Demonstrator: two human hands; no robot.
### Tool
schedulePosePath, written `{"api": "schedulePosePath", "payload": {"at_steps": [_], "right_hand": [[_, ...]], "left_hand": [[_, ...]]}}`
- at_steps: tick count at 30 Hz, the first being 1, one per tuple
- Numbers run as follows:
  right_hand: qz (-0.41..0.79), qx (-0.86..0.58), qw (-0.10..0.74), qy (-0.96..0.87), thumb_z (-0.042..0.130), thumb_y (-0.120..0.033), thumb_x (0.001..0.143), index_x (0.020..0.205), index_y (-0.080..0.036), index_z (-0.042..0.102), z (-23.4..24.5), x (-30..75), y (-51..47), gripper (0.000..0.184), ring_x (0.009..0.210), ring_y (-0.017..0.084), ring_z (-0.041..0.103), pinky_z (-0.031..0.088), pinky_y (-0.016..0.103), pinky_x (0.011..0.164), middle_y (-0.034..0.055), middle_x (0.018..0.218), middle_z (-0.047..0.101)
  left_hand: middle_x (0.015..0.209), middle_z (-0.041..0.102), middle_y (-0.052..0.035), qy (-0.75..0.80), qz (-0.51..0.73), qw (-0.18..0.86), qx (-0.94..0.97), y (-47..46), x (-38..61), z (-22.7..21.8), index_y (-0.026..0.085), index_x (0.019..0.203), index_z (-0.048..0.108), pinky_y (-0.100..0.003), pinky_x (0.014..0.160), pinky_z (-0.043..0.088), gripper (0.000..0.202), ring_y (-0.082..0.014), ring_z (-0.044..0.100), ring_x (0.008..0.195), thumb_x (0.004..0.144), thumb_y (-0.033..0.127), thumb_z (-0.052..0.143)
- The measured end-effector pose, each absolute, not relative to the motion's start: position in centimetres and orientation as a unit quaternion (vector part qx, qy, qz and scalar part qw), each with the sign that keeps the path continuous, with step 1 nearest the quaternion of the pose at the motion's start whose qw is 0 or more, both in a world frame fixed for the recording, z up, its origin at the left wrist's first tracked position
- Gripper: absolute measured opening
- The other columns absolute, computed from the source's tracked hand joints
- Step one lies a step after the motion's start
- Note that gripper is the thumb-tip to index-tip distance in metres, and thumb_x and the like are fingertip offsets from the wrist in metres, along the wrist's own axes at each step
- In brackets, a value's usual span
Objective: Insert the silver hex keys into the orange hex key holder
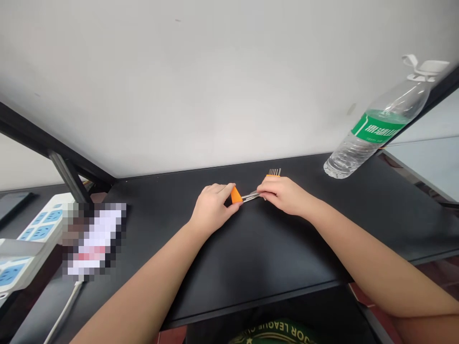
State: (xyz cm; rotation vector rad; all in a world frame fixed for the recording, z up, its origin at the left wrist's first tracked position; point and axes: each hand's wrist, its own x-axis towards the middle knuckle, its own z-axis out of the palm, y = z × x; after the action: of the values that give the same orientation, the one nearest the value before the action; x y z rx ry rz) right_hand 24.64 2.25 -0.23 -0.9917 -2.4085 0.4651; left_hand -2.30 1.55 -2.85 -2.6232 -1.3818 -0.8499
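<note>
Orange-tipped metal tool: slim steel shafts with an orange end, held just above the middle of the surface. Its long axis runs left to right, rising slightly toward the far right, with the orange end pointing left.

Left hand: thumb and fingers pinched shut on the orange end.

Right hand: fingers closed over the steel end of the same tool. The two hands are near each other, joined only by the tool.

Second tined piece: a row of metal tines on an orange base, just beyond the right hand, tines pointing to the far side. Whether it touches the hand cannot be told.

Surface: matt black and flat.

Wall: plain white, meeting the surface along its far edge.

Clear plastic bottle: green label and white cap, at the far right corner, well apart from the hands.

White power strip: blue sockets, off the left edge, beside a black frame strut. A white cable trails toward the near side.

Open room: bare black stretches left, right and near of the hands, out to the near edge under the forearms.
</note>
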Motion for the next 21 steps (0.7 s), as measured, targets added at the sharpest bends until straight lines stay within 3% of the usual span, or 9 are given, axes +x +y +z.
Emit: {"api": "schedulePosePath", "payload": {"at_steps": [6, 21], "right_hand": [[0.157, -0.351, 0.260, -0.886, 0.048, -0.019, 0.104, 0.103, -0.020, 0.076, 0.16, 25.00, 2.05, 0.028, 0.080, 0.018, 0.062, 0.049, 0.031, 0.074, 0.0075, 0.099, 0.067], [0.207, -0.356, 0.264, -0.872, 0.051, -0.021, 0.103, 0.103, -0.021, 0.078, 0.26, 24.75, 1.78, 0.027, 0.083, 0.019, 0.064, 0.051, 0.034, 0.077, 0.0077, 0.096, 0.068]], "left_hand": [[0.092, 0.075, -0.0059, -0.433, -0.259, 0.039, -0.863, 1.17, -1.97, -2.30, 0.022, 0.116, 0.068, -0.041, 0.087, 0.054, 0.030, -0.0240, 0.071, 0.086, 0.091, 0.038, 0.070], [0.100, 0.077, -0.0072, -0.415, -0.302, 0.051, -0.857, 1.27, -1.76, -2.75, 0.021, 0.122, 0.067, -0.039, 0.090, 0.054, 0.035, -0.0230, 0.072, 0.089, 0.094, 0.041, 0.069]]}}
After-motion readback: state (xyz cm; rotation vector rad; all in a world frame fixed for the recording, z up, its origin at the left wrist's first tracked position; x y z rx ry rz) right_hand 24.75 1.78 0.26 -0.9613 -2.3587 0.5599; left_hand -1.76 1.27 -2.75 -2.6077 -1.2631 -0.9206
